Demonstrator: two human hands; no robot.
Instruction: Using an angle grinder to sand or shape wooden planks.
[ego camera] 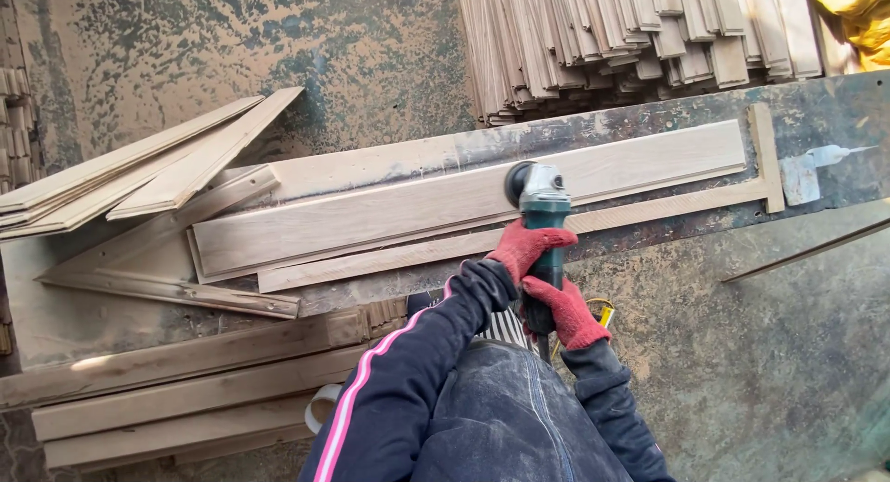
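Bench (pixel 834 120) runs across mid-frame, carrying a long pale plank (pixel 445 204) with a thin wood strip (pixel 649 211) just below it; stacked short boards (pixel 640 37) sit upper right, loose planks (pixel 139 167) at left. Angle grinder (pixel 540 213), green body, is at frame centre with its disc end on the plank. Both hands wear red gloves: left hand (pixel 528 248) has its grip wrapped tight round the grinder body, right hand (pixel 565 310) has its grip clenched on the rear handle, just below the left.
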